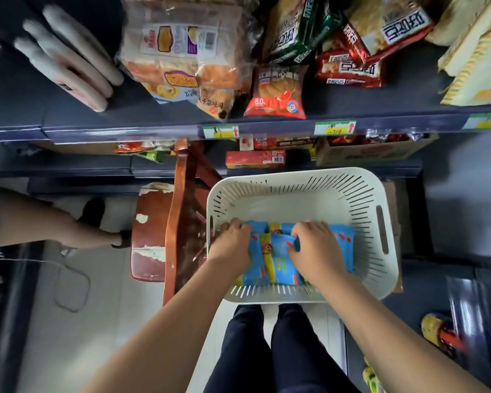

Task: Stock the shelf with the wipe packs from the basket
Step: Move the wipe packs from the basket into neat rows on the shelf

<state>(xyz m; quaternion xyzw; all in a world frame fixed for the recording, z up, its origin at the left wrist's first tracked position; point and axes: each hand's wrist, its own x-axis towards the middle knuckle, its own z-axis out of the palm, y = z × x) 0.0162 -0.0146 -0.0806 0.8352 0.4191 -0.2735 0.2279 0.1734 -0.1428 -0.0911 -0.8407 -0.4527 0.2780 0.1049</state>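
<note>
A white slotted basket (301, 191) stands below the shelf, in front of my legs. Blue wipe packs (275, 262) with yellow stripes and cartoon faces lie side by side in its near half. My left hand (233, 242) grips the left edge of the packs, fingers curled over their far end. My right hand (312, 248) grips the packs right of the middle, fingers curled down onto the wrapper. The dark blue shelf (153, 120) runs across the top, with three white packs (68, 58) lying at its left.
Bread and snack bags (182, 52) and a red snack pack (277, 92) fill the shelf's middle and right. A lower shelf holds red boxes (255, 159) and a carton. A worn wooden chair (165, 222) stands left of the basket. Another person's leg (54, 225) is at the left.
</note>
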